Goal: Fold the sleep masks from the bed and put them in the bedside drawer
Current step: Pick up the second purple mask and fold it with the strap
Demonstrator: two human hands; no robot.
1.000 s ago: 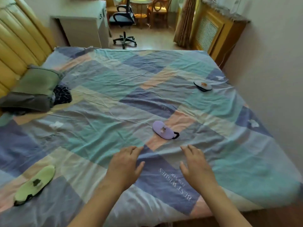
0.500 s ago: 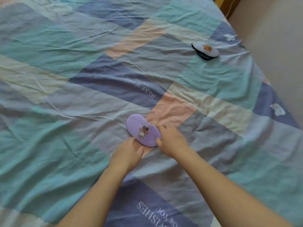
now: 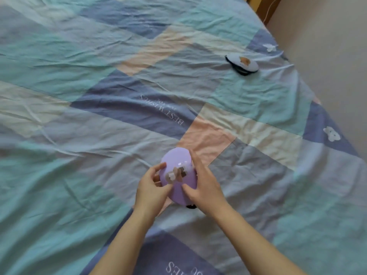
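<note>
Sleep masks: my left hand (image 3: 152,190) and right hand (image 3: 204,187) pinch the purple mask (image 3: 178,175) above the bed (image 3: 79,135), edges gripped for folding.

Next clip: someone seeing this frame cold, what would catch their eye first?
Both hands meet low in the middle of the frame, the left hand and right hand gripping a purple sleep mask from either side, just above the patchwork bedsheet. Next comes a white sleep mask with a black strap, lying alone far off to the upper right near the bed's wall-side edge.
</note>
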